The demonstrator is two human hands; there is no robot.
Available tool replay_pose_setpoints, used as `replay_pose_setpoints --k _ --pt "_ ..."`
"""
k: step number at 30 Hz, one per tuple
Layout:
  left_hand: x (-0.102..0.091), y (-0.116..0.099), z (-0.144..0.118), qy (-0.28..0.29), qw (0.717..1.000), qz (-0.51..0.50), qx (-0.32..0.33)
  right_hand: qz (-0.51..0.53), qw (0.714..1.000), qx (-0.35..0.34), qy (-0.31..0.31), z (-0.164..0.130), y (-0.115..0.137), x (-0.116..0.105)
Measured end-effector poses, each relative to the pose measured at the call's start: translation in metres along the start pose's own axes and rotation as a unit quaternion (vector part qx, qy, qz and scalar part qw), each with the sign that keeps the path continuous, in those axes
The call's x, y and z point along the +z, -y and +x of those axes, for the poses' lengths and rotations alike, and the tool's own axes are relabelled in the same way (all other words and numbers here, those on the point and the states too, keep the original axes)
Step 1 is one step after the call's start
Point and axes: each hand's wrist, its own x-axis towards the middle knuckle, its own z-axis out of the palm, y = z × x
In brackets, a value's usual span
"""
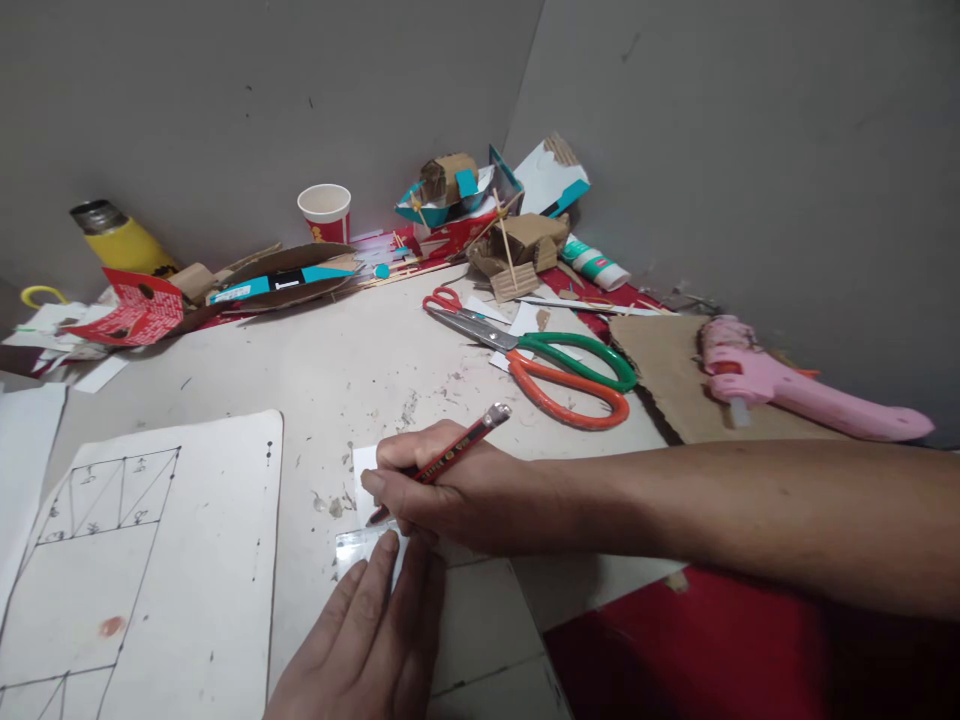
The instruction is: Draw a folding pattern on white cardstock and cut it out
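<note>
- Right hand [450, 495] has its grip closed around a red pencil [450, 455], tip on a small white card [365, 470].
- Left hand [367, 640] lies flat, fingers pressing a clear ruler [356, 545] to the surface [337, 370].
- Scissors [555, 365] lie near.

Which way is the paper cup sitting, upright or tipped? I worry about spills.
Upright: the paper cup stands on its base, open rim facing up, by the wall.

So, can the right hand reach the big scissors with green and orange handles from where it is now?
Probably yes. The scissors lie in the open on the table, just beyond the right hand, nothing between. But that hand holds a red pencil, so it is not free.
</note>
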Motion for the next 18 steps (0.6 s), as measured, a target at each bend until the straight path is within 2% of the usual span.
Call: replay_pose_setpoints --k 8,14,18 --pt "0.005 -0.008 0.0 -0.009 0.999 -0.003 -0.039 0.026 1.0 0.003 0.007 0.005 -0.003 0.0" --pt "0.002 -0.002 -0.001 0.003 1.0 0.003 -0.007 0.078 0.997 -0.007 -0.013 0.004 -0.004 -0.002" --pt "0.001 0.007 -0.002 0.003 0.999 0.019 0.04 0.119 0.99 -0.023 -0.066 -0.009 -0.003 -0.013"
